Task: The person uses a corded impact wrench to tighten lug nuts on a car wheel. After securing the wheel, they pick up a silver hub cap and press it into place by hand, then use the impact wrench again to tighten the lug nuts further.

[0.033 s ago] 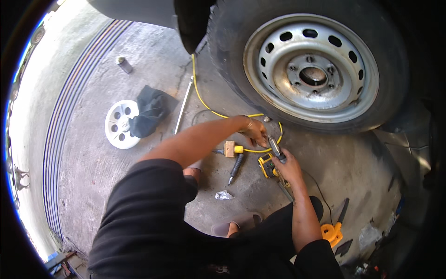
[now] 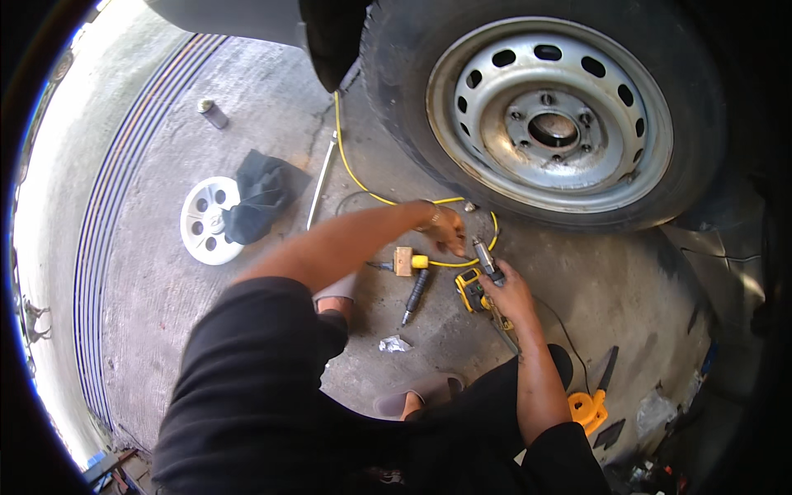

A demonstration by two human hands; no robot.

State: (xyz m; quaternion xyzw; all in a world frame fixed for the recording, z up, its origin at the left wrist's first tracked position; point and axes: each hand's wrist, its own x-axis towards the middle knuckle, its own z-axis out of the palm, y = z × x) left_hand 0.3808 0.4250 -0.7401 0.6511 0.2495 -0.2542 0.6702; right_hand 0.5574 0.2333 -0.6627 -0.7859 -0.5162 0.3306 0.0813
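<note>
Right hand (image 2: 510, 295) closed on slim metal-tipped tool (image 2: 485, 257) over yellow-black boxy device (image 2: 472, 290), just below the ribbed tyre with grey steel rim (image 2: 551, 124); left hand (image 2: 447, 229) loosely curled, holding nothing, by glossy yellow hose (image 2: 363, 188); rough concrete floor (image 2: 165, 280).

Daylight pours in from 9 o'clock, bleaching the concrete floor (image 2: 58, 247) there to glare. Toward 3 o'clock it dims into deep shadow. The centre is sharp; fisheye bending curves the floor grooves (image 2: 99, 247), and a black rim surrounds everything.
</note>
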